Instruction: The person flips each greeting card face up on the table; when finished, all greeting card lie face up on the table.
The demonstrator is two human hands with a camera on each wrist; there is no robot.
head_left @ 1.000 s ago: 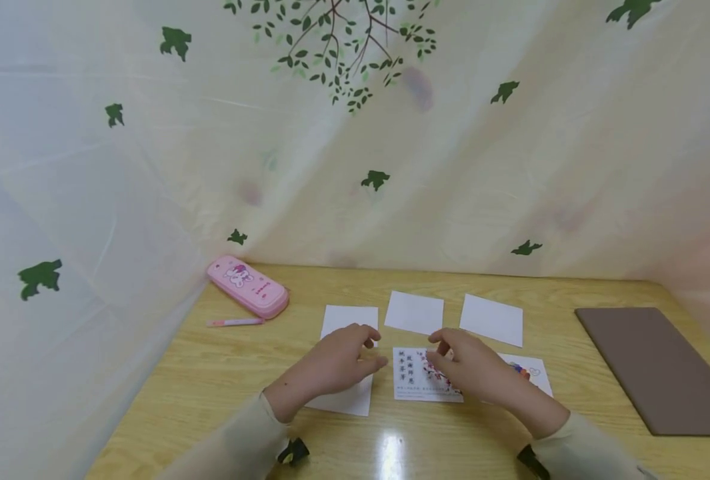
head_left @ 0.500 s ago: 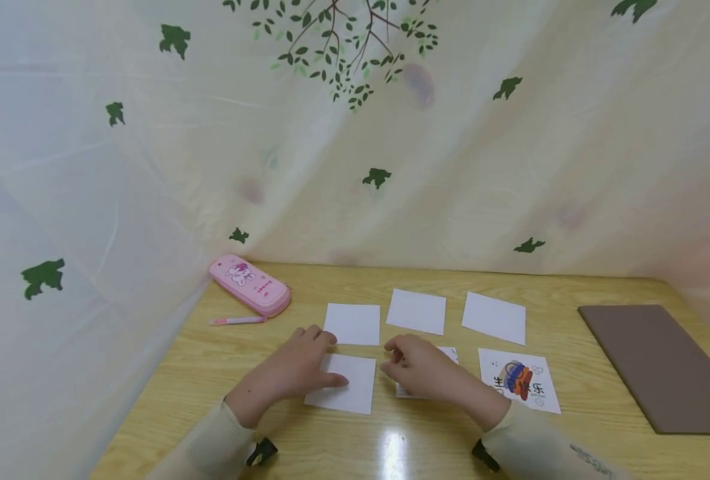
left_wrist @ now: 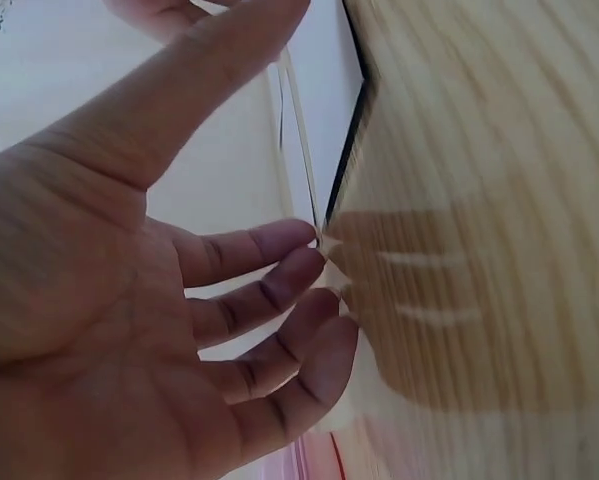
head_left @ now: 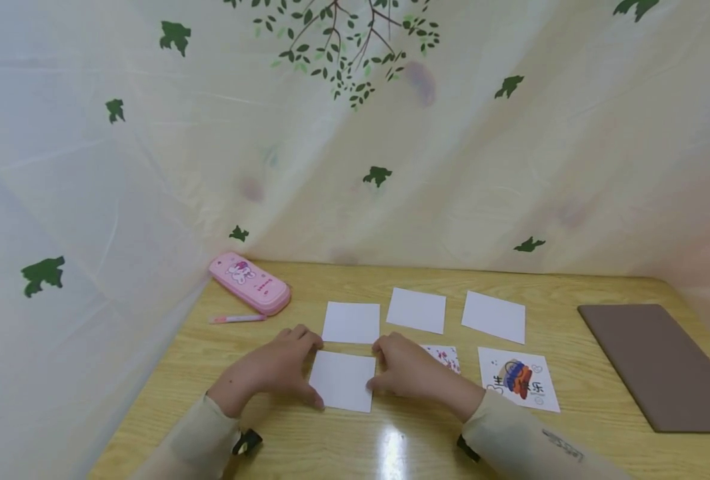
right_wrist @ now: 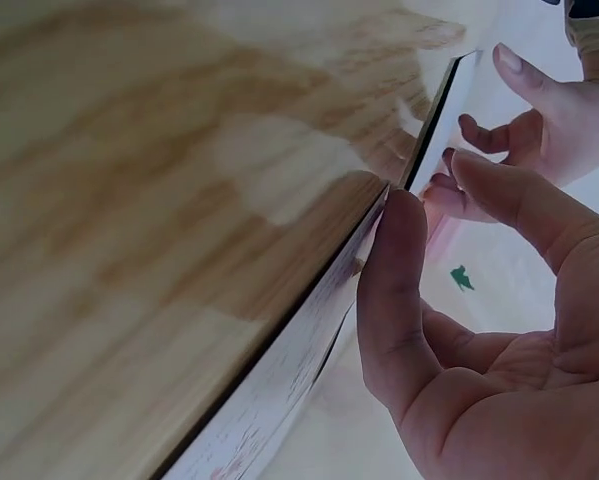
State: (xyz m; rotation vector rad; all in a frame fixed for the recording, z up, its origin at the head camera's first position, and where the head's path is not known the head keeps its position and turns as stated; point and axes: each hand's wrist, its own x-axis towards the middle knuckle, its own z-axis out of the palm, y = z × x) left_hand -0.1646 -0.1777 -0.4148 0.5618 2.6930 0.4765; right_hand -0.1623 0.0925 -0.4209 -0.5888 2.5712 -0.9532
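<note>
A blank white square card (head_left: 343,381) lies flat on the wooden table between both hands. My left hand (head_left: 277,367) is at its left edge, thumb near the lower left corner and fingers near the upper left; in the left wrist view the fingers bend loosely, tips by the tabletop. My right hand (head_left: 411,370) is at the right edge, thumb and fingertips apart along it. The right wrist view shows a gap between thumb and finger. A card with red blossoms (head_left: 447,357) is mostly hidden behind the right hand and wrist.
Three more white cards, left (head_left: 351,323), middle (head_left: 416,310) and right (head_left: 494,317), lie in the row behind. A card with a colourful drawing (head_left: 519,379) is at right, beside a brown board (head_left: 661,367). A pink pencil case (head_left: 250,283) and a pen (head_left: 238,319) lie at back left.
Both hands have moved left, the right from over the blossom card to the white card's right edge. The left hand has drawn back from over that card to its left edge.
</note>
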